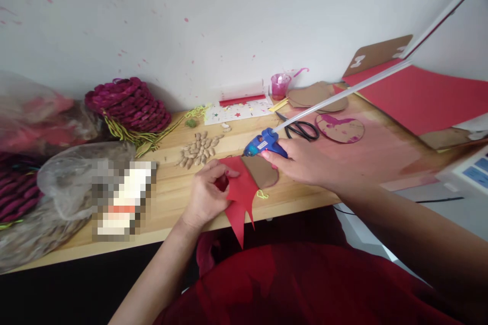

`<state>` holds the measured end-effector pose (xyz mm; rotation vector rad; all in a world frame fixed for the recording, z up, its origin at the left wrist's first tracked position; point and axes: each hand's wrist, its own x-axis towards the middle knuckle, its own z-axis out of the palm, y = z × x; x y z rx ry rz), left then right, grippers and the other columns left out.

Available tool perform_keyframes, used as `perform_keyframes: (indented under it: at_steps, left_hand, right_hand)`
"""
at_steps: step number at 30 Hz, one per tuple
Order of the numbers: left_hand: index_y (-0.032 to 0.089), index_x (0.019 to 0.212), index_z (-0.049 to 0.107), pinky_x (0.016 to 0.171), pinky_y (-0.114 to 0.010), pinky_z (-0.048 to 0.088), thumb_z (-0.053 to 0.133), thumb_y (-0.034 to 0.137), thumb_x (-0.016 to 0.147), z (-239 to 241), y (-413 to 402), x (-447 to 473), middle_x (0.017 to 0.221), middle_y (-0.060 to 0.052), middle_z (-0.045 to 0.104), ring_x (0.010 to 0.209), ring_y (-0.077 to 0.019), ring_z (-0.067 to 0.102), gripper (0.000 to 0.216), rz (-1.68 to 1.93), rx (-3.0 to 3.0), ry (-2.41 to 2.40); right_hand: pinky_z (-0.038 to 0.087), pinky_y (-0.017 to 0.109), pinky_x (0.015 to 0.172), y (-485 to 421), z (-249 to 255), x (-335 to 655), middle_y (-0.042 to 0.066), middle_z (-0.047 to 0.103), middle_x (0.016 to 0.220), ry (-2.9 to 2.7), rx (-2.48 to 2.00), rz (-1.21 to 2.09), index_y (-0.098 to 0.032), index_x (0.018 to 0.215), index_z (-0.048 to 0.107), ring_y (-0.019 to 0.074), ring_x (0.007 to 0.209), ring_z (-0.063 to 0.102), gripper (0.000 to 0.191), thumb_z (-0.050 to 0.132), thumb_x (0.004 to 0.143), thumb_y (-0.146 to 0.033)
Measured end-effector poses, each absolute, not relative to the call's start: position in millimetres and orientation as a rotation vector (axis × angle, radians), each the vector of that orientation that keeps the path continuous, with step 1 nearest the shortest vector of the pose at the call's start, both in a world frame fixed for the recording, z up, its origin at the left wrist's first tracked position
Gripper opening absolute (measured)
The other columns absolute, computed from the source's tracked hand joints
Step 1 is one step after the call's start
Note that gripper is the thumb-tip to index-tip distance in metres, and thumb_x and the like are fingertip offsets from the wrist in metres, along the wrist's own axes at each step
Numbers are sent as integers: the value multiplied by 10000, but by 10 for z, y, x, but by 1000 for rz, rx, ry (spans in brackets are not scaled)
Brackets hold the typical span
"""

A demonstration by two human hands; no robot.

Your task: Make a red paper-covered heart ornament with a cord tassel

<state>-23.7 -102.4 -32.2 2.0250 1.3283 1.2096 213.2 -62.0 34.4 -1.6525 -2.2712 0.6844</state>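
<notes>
My left hand (pixel 208 194) pinches a red paper cutout (pixel 239 197) with pointed tips that hang over the front edge of the wooden table (pixel 171 190). My right hand (pixel 305 161) grips a blue hot glue gun (pixel 264 143) with a long clear glue stick (pixel 343 92) trailing out its back. The gun's nozzle points left, just above the red paper's top edge. Under the red paper lies a brown cardboard piece (pixel 263 170).
Peanuts (pixel 199 151) are piled behind the paper. Black scissors (pixel 302 129), round cardboard discs (pixel 340 128), a pink cup (pixel 279 85) and red sheets (pixel 419 96) lie at the right. Magenta woven bundles (pixel 129 104) and plastic bags (pixel 68 177) fill the left.
</notes>
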Motion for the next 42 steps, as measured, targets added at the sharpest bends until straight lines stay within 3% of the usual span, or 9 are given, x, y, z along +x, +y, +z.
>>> perform_keyframes:
  at_steps: [34, 42]
  left_hand:
    - [156, 850, 749, 507, -239, 379, 737, 161, 733, -375, -1013, -263, 734, -21, 569, 593, -111, 492, 118, 1188, 2031, 1296]
    - [146, 862, 750, 494, -235, 391, 731, 174, 733, -351, -1006, -256, 760, -38, 593, 610, -119, 509, 134, 1193, 2016, 1268]
  right_hand:
    - [370, 322, 659, -637, 446, 2118, 99, 698, 886, -2407, -1642, 608, -190, 848, 579, 231, 803, 619, 319, 450, 986, -447]
    - [384, 349, 682, -669, 414, 2206, 124, 691, 911, -2455, -1618, 504, -191, 818, 590, 253, 809, 604, 376, 450, 979, -500]
